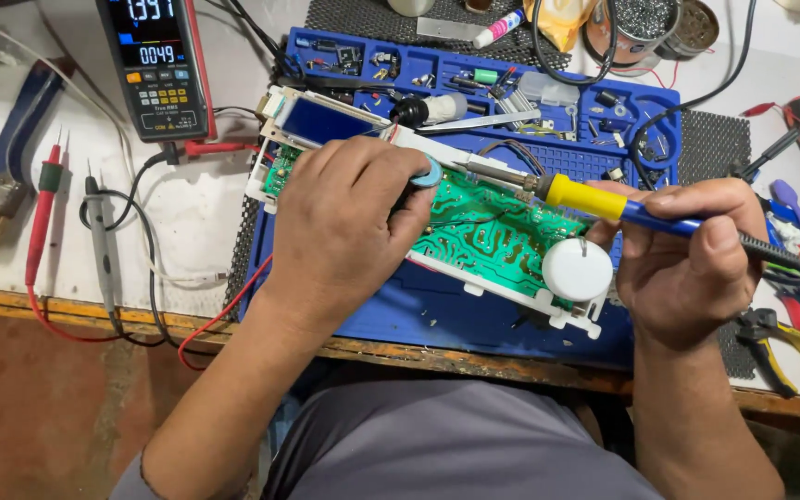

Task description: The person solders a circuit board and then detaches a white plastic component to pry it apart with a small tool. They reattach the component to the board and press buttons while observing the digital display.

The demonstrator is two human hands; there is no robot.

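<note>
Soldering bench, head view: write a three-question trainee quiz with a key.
1. Which hand holds the soldering iron?
2. True or false: the white round knob sits at the circuit board's right end.
3. The red probe lies: A) left of the blue mat; B) on the board; C) in a hand.

Key: 1. The right hand; the left hand rests on the board. 2. True. 3. A.

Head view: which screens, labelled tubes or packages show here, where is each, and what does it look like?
Multimeter: upper left on the bench, dark upright body, lit screen, coloured buttons.
Display panel: blue rectangle at the circuit board's left end, above the left hand.
White tube: top centre, lying tilted, pink cap.
Yellow packet: top, beside the tube.
</note>
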